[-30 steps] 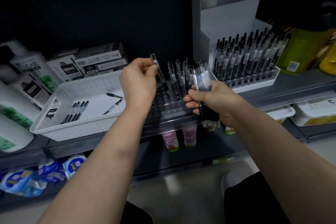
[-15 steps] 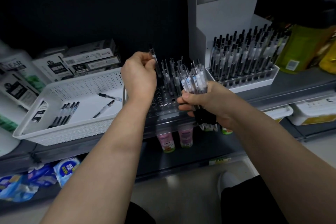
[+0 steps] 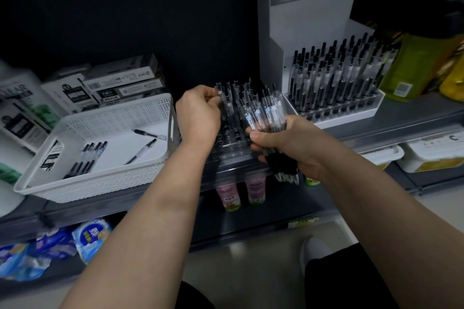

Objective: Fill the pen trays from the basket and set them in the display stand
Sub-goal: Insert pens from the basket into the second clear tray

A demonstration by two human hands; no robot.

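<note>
A clear pen tray (image 3: 233, 152) with rows of holes sits on the shelf edge between my hands, several pens standing in its far rows. My left hand (image 3: 198, 114) pinches a single pen (image 3: 219, 94) upright over the tray's left side. My right hand (image 3: 293, 144) grips a bundle of pens (image 3: 266, 114), their tips fanned up over the tray. The white basket (image 3: 100, 183) to the left holds several loose pens (image 3: 88, 157). The white display stand (image 3: 311, 20) at the right carries a full pen tray (image 3: 351, 110).
Boxes of pens (image 3: 120, 83) are stacked behind the basket, white bottles (image 3: 17, 113) at far left. Green and yellow packs (image 3: 421, 68) stand right of the stand. Small bottles (image 3: 254, 189) sit on the lower shelf, blue packets (image 3: 90, 237) lower left, white tubs (image 3: 431, 155) lower right.
My left hand has lowered its single pen toward the tray's left rows. My right hand has kept its grip on the bundle. The camera has shifted slightly.
</note>
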